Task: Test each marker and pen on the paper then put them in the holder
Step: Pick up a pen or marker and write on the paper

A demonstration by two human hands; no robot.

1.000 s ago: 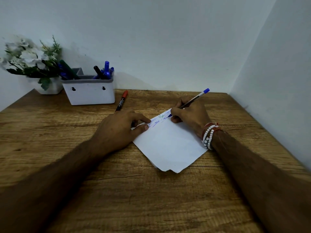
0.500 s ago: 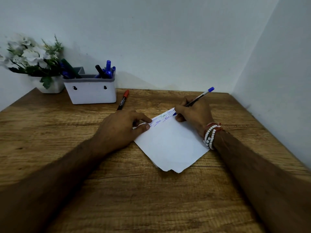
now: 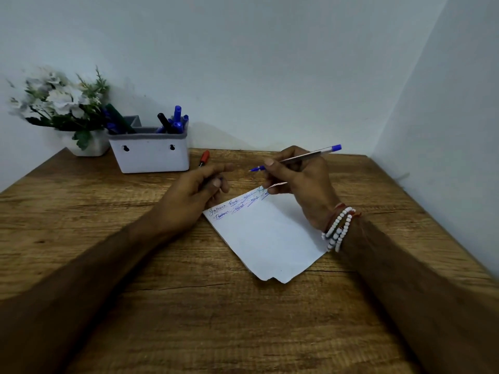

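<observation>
Wooden desk (image 3: 189, 306): right hand (image 3: 302, 182) holds blue pen (image 3: 305, 155), tip clear of paper (image 3: 270, 238).

The paper (image 3: 270, 238) lies on the table (image 3: 189, 319), a little right of centre, one corner pointing at the near edge. At the back left, against the wall, stands the holder (image 3: 151, 155) with several markers (image 3: 172, 122) in it. The flower pot (image 3: 89, 147) sits just to its left. A loose marker (image 3: 204, 158) lies on the table just right of the holder, behind the left hand (image 3: 194, 195). That hand is at the paper's far left corner. The right hand (image 3: 302, 182) is over the far right corner, its pen (image 3: 297, 157) pointing left.
</observation>
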